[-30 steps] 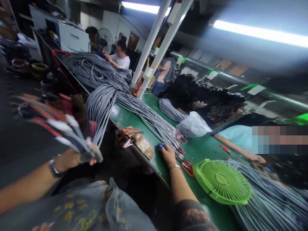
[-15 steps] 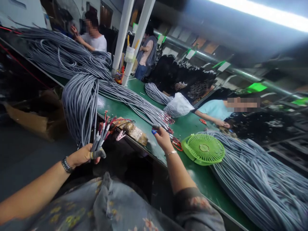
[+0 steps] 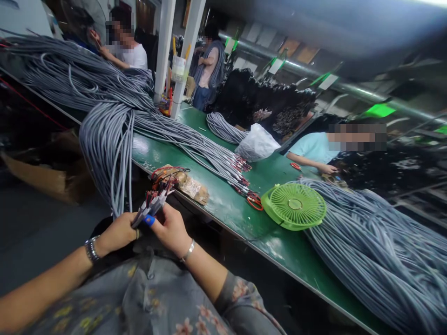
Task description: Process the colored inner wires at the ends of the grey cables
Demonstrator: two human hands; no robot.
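Near my lap, my left hand [image 3: 118, 233] is closed around the ends of several grey cables [image 3: 106, 153], whose loops hang over the table's near edge. My right hand [image 3: 170, 229], with blue on the thumb, is closed on the same cable ends from the right. White-sleeved tips with red and black wires [image 3: 157, 197] stick up between my hands. Behind them a taped brown bundle [image 3: 195, 188] lies at the edge of the green table [image 3: 226, 204]. More grey cables [image 3: 188, 144] stretch over the table, their wire ends toward the middle.
A green fan [image 3: 295, 204] stands right of centre, beside a large grey cable pile [image 3: 370, 251]. Red-handled scissors [image 3: 254, 201] and a white plastic bag [image 3: 257, 143] lie on the table. White posts [image 3: 186, 56] rise at its far side. Three people are beyond; a cardboard box [image 3: 38, 177] is lower left.
My right hand has moved left and down from above the table to the cable ends in my left hand, closing on them. The pink clip seen near the edge is no longer visible.
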